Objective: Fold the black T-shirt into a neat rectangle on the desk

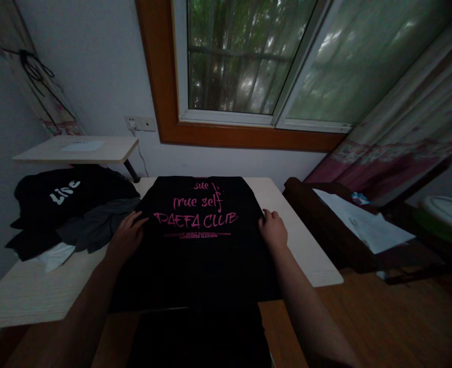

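A black T-shirt [198, 245] with pink lettering lies spread on a pale wooden table [38, 291], its lower part hanging over the near edge. My left hand [125, 236] rests at the shirt's left edge, fingers stretched out flat on the cloth. My right hand [274, 230] sits at the shirt's right edge, with its fingers curled onto the fabric edge.
A heap of dark clothes [72, 212], one with white lettering, lies on the table's left. A small shelf [76, 149] juts from the wall behind. A dark wooden piece of furniture [325, 225] with white paper [363, 222] stands right. A window [248, 61] is ahead.
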`<state>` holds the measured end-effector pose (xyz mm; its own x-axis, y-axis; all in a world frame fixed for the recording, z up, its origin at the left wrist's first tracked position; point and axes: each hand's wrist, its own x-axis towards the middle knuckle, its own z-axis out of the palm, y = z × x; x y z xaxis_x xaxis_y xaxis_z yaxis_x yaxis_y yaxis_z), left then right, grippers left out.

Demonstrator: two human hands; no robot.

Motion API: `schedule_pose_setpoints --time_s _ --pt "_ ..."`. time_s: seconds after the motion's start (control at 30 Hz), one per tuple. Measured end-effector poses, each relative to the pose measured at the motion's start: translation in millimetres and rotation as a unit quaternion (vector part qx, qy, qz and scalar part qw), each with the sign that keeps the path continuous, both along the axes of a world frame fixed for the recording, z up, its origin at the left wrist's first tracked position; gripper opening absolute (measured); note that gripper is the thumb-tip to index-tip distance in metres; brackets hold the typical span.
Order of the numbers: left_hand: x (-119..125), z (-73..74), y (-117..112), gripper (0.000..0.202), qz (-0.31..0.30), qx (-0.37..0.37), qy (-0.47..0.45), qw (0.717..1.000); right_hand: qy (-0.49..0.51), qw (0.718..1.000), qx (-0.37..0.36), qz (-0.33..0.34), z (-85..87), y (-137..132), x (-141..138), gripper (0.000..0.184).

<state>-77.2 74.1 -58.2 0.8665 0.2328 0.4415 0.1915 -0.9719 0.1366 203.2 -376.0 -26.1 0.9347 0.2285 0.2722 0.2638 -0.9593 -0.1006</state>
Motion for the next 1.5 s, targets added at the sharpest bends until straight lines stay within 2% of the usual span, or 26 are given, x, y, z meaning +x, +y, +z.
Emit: schedule_pose_setpoints --time_s 0.27,0.4,0.53,0.6,0.77,0.93,1.03,1.13,1.27,1.37,1.43,1.5 --pt "-23.6 3.0 -2.0 0.05 0.151 0.002 -0.017 0.988 0.124 0.99 0.046 -0.044 11.8 -13.0 -10.3 0.057" --pt "-26.3 8.9 -9.6 0.054 0.194 -0.056 0.01 0.979 0.202 0.973 0.112 -0.008 14.9 -32.0 -6.7 0.063" --pt "-30.1 15.2 -10.2 0.056 0.204 -0.116 0.057 0.97 0.29 0.921 0.249 0.077 12.6 -50.3 -7.9 0.064" --pt "-32.6 15.5 -6.2 0.058 0.2 -0.147 0.075 0.966 0.307 0.893 0.314 0.098 10.8 -55.9 -10.2 0.061" --pt "-36.1 11.1 5.3 0.057 0.168 -0.211 0.049 0.962 0.328 0.853 0.395 0.095 11.8 -56.4 -16.1 0.054" --pt "-35.6 14.8 4.1 0.059 0.187 -0.261 0.04 0.946 0.341 0.803 0.483 0.077 24.7 -41.4 -21.1 0.047" --pt "-35.4 17.7 2.2 0.06 0.188 -0.268 0.034 0.944 0.341 0.793 0.497 0.09 39.1 -22.6 -19.1 0.044" --pt "-35.9 18.7 1.6 0.058 0.185 -0.268 0.03 0.945 0.316 0.81 0.469 0.155 59.0 12.2 -13.6 0.044" --pt "-37.4 19.0 1.4 0.058 0.182 -0.279 0.03 0.942 0.279 0.834 0.399 0.258 87.3 89.9 -20.0 0.044" --pt "-38.9 18.6 1.4 0.061 0.173 -0.286 0.02 0.942 0.262 0.837 0.322 0.355 100.9 153.2 -51.4 0.046" --pt "-39.9 18.1 1.6 0.061 0.167 -0.291 0.018 0.942 0.304 0.799 0.246 0.457 103.8 183.5 -81.4 0.048" --pt "-40.7 17.7 1.7 0.061 0.165 -0.294 0.018 0.941 0.427 0.731 0.168 0.506 101.9 199.4 -108.2 0.048"
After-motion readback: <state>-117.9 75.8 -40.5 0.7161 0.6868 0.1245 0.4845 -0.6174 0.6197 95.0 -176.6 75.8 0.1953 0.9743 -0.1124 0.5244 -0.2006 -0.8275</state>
